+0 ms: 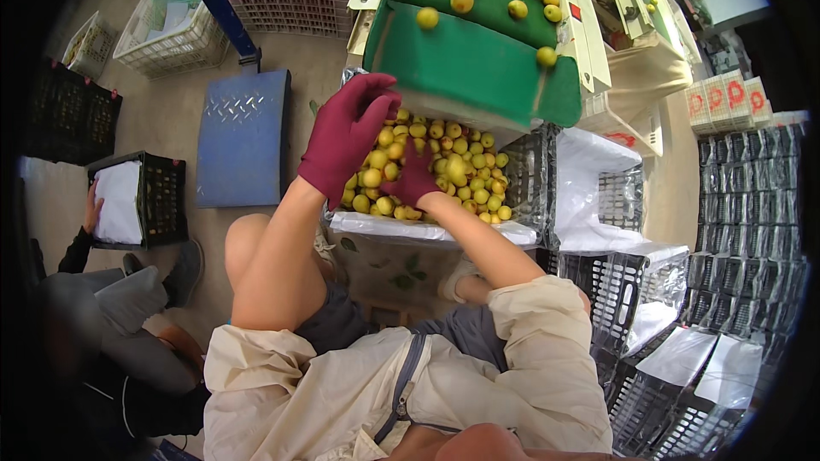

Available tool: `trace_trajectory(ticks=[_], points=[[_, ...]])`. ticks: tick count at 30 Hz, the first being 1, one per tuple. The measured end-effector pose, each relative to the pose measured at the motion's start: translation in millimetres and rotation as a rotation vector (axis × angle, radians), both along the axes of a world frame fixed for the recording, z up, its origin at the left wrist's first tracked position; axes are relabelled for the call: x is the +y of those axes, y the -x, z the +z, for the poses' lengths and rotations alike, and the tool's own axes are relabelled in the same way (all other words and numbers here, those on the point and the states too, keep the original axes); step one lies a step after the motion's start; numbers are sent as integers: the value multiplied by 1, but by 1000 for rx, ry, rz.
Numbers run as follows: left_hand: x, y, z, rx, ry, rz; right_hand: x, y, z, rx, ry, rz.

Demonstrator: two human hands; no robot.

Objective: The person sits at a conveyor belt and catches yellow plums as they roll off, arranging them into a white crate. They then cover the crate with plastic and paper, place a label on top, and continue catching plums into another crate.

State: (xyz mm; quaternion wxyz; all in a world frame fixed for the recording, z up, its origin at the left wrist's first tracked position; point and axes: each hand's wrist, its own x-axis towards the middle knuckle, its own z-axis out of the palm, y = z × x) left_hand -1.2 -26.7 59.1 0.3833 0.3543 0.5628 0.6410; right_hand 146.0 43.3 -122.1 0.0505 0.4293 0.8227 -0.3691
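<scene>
Many small round yellow-green fruits (477, 169), some blushed red, fill a plastic crate lined with white sheeting (435, 228) in front of me. In a maroon glove, my left hand (352, 131) is raised over the crate's left rear corner, fingers curled; whether it holds a fruit is hidden. My right hand (416, 173), also gloved in maroon, lies palm down among the fruits with its fingers spread. Directly behind the crate, a green conveyor belt (474, 13) carries more fruits, and its green flap (461, 64) hangs down toward the crate.
Left of the crate are a blue platform scale (242, 141) and a black crate (163, 202) touched by another person's hand (95, 208). Lined black crates (615, 294) stand at right, beside tall crate stacks (749, 192). A red-lined crate (291, 6) stands behind.
</scene>
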Motion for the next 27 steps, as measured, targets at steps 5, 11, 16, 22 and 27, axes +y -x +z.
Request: trace_trajectory(ticks=[5,11,16,22,27], points=[[3,7,6,-118,12,34,-23,30,18,103,-132,458],[8,4,7,-127,32,8,1,2,18,204,-202,745],[11,0,0,-94,15,34,48,-32,1,-4,-412,607],[11,-1,4,-131,64,42,88,-95,17,-241,-460,468],[16,-5,6,-323,106,27,93,-164,9,-346,-389,423]])
